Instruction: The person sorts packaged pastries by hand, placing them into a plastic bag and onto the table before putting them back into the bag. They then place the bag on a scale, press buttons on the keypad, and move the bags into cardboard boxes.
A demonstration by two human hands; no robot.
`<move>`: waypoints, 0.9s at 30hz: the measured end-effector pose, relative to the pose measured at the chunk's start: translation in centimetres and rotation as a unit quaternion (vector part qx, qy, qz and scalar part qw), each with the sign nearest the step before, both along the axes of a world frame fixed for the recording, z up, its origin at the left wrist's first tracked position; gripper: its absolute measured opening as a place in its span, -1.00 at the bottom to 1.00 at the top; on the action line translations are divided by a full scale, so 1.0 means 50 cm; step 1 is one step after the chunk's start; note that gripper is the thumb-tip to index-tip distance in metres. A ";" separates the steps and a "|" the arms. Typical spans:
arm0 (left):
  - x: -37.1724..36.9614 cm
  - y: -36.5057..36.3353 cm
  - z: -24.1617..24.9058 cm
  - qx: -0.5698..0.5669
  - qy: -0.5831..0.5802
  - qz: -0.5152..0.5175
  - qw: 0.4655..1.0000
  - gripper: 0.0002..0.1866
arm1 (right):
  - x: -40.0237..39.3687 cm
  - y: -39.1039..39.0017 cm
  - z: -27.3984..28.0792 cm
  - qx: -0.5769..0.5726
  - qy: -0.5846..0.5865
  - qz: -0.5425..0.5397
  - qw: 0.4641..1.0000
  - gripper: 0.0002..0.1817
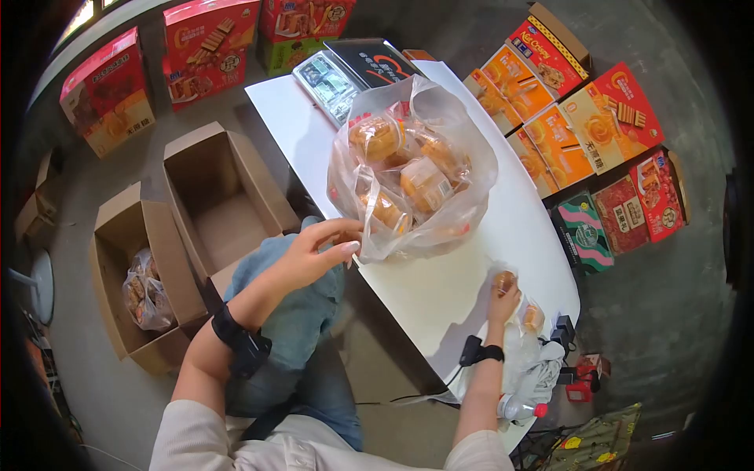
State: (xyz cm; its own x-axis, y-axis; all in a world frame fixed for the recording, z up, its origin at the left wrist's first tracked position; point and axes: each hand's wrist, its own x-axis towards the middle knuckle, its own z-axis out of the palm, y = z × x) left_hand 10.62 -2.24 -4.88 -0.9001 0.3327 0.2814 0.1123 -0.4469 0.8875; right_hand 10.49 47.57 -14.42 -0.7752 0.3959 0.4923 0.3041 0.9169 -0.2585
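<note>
A clear plastic bag [463, 210] stands open on the white table, with several wrapped bread rolls [425, 184] inside. My left hand [320, 250] is at the bag's near left rim, its thumb and fingers closed around the plastic edge. Toward the table's right end, my right hand [503, 304] grips a single wrapped bread roll [504, 280] from above. Another wrapped roll [533, 317] lies just to the right of that hand, apart from it. Both wrists wear black straps with small devices.
Two cardboard boxes stand left of my legs: one box [224, 184] beside another box [106, 259] holding a bagged bundle [147, 294]. A scale [326, 82] sits at the table's far end. Crumpled white bags [542, 369] and a red-capped bottle [518, 410] lie near right. Snack cartons [613, 118] stand beyond.
</note>
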 end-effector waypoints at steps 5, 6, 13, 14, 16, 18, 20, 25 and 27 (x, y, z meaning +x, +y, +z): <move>-0.010 -0.005 -0.002 -0.079 0.112 -0.015 0.990 -0.73 | 0.036 -0.164 -0.008 0.014 0.035 0.143 0.989 -0.26; -0.012 -0.001 -0.012 -0.024 0.116 -0.003 0.993 -0.74 | 0.047 -0.202 -0.005 -0.010 0.034 0.182 0.983 -0.26; -0.006 -0.015 -0.010 0.163 -0.009 -0.094 0.982 -0.56 | 0.144 -0.443 0.063 -0.040 -0.034 0.322 0.945 -0.23; -0.006 -0.017 -0.032 0.143 -0.053 -0.111 0.982 -0.50 | 0.149 -0.461 0.071 -0.022 -0.025 0.342 0.939 -0.22; 0.005 -0.022 -0.009 0.126 -0.097 -0.149 0.976 -0.49 | 0.159 -0.482 0.081 -0.024 -0.015 0.356 0.934 -0.22; 0.006 -0.020 0.003 0.110 -0.140 -0.186 0.966 -0.48 | 0.170 -0.491 0.097 -0.025 -0.004 0.370 0.929 -0.22; 0.001 -0.015 0.004 0.141 -0.208 -0.193 0.948 -0.52 | 0.181 -0.494 0.117 0.018 -0.019 0.379 0.925 -0.20; -0.002 -0.005 -0.001 0.061 -0.161 -0.109 0.979 -0.67 | 0.205 -0.495 0.142 -0.014 -0.004 0.367 0.930 -0.18; -0.001 -0.001 -0.006 0.048 -0.147 -0.069 0.986 -0.72 | 0.209 -0.495 0.142 -0.013 -0.002 0.360 0.933 -0.17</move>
